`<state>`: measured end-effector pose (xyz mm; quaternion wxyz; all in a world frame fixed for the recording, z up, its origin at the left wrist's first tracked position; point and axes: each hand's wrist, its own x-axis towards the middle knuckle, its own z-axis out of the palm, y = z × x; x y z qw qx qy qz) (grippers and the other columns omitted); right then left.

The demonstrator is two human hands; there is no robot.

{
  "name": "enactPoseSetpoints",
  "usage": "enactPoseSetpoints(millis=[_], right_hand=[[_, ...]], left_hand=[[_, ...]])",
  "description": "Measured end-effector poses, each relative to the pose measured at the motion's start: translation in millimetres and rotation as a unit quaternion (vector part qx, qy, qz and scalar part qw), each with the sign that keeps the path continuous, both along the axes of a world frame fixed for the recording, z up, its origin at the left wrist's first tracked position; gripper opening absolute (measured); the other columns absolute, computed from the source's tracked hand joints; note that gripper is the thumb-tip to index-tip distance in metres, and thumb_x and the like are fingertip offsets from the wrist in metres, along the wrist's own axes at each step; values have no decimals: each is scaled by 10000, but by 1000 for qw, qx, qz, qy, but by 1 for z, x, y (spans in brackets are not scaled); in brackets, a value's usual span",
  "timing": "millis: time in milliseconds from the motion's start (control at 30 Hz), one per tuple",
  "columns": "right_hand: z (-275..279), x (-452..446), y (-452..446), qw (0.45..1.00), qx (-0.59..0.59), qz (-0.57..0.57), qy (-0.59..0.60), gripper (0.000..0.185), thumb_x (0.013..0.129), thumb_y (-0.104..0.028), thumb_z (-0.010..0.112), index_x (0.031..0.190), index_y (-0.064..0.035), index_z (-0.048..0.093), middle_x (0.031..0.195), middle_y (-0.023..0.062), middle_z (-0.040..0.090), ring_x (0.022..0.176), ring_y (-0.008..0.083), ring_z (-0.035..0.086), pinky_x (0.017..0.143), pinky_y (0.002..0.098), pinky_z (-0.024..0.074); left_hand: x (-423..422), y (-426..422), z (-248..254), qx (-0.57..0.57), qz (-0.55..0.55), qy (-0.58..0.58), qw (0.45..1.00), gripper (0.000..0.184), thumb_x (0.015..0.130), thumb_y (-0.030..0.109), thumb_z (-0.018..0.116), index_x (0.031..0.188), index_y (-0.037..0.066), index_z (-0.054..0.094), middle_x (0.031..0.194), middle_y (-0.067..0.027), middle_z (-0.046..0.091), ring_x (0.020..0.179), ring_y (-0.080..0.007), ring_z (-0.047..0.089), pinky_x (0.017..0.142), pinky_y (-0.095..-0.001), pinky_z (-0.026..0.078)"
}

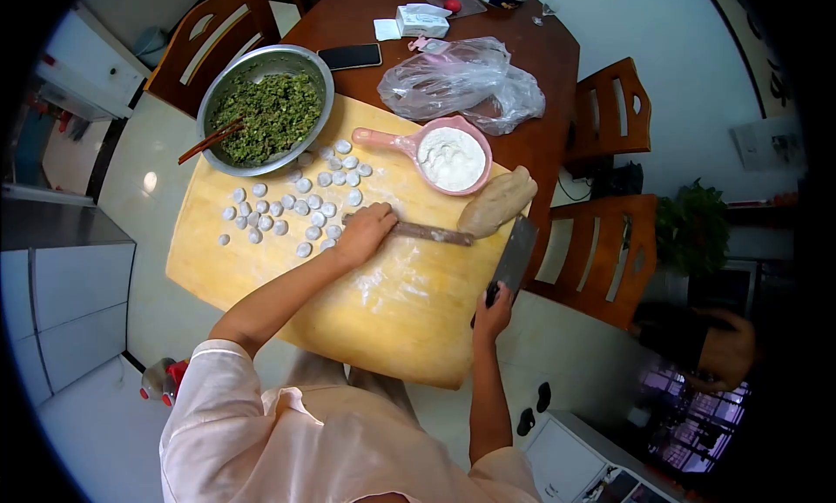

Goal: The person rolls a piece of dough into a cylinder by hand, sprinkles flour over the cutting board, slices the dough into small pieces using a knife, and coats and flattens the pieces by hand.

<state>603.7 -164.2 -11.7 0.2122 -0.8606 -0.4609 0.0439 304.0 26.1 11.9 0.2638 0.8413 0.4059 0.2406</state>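
My left hand (367, 231) is closed over one end of a brown rolling pin (435, 234) that lies on the floured wooden board (392, 329). At the board's right edge, my right hand (494, 313) grips the black handle of a cleaver (515, 252), its dark blade pointing away from me. A long lump of dough (498, 200) rests beyond the rolling pin, close to the blade. Left of my left hand, many small floured dough pieces (302, 185) are scattered over the board. A pink ladle-shaped bowl (375, 138) holds white flour (450, 158).
A metal bowl (327, 94) of green filling stands at the board's far left, with chopsticks (202, 146) in it. Behind, on the dark table (357, 24), are a phone (350, 57), a plastic bag (453, 76) and a tissue pack (422, 20). Wooden chairs (601, 259) surround the table.
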Motion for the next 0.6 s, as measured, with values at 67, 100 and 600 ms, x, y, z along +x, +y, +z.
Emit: enactPoseSetpoints(millis=[67, 100, 600], right_hand=[[-8, 5, 31, 1000, 0, 9, 5, 388, 870, -173, 735, 1213, -52, 599, 1124, 138, 635, 986, 318, 648, 834, 423, 532], [-9, 4, 46, 1000, 1, 14, 7, 396, 875, -186, 738, 1221, -55, 596, 1133, 138, 634, 993, 316, 647, 836, 427, 532], [30, -38, 91, 952, 49, 295, 61, 371, 873, -119, 664, 1206, 19, 581, 1222, 218, 583, 1153, 419, 532, 1003, 487, 421]], left_hand=[[-9, 2, 13, 31, 38, 41, 998, 94, 868, 99, 540, 935, 41, 572, 913, -155, 551, 901, -351, 572, 772, -446, 475], [-12, 4, 13, 38, 47, 47, 997, 91, 865, 97, 543, 933, 44, 573, 910, -152, 551, 899, -349, 574, 766, -445, 476], [8, 35, -24, 139, 127, 22, 982, 330, 924, 142, 566, 1249, 96, 598, 1290, -121, 582, 1334, -299, 469, 1163, -506, 285]])
